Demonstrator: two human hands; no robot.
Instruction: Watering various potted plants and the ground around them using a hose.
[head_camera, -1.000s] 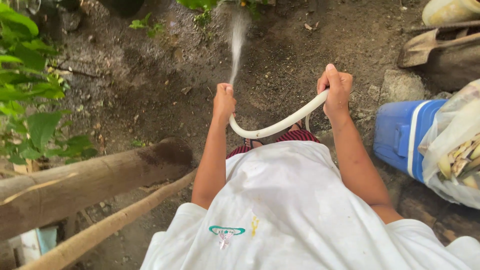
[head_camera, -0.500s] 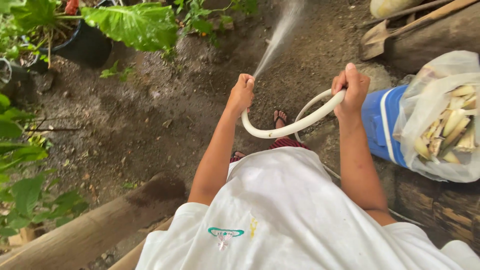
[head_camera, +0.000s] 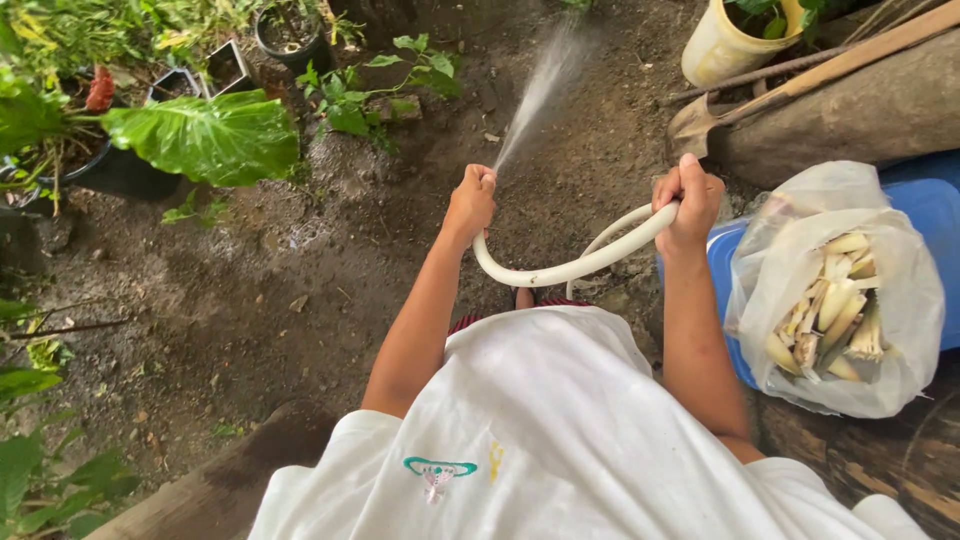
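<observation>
A person in a white shirt waters a garden plot, seen from above. The left hand is clenched around the end of a white hose, thumb pressed at the mouth, and a thin spray of water fans up and to the right over dark, damp soil. The right hand grips the same hose farther back, fist closed, so the hose sags in a curve between the two hands in front of the person's waist, with a further loop visible just behind it.

Compared with a second ago, the view has swung: the spray, then rising almost straight up, now slants toward the upper right. The wooden logs that filled the lower left have mostly slipped out of frame, leaving one log end at the bottom edge. Potted plants have come into view at the upper left, among them a broad green leaf and a black pot. At the right, the blue container now sits largely behind a clear plastic bag of pale cut stalks, which has moved nearer the right forearm. A shovel rests against a log at the upper right, beside a yellowish pot. Both hands have kept their grip on the hose throughout.
</observation>
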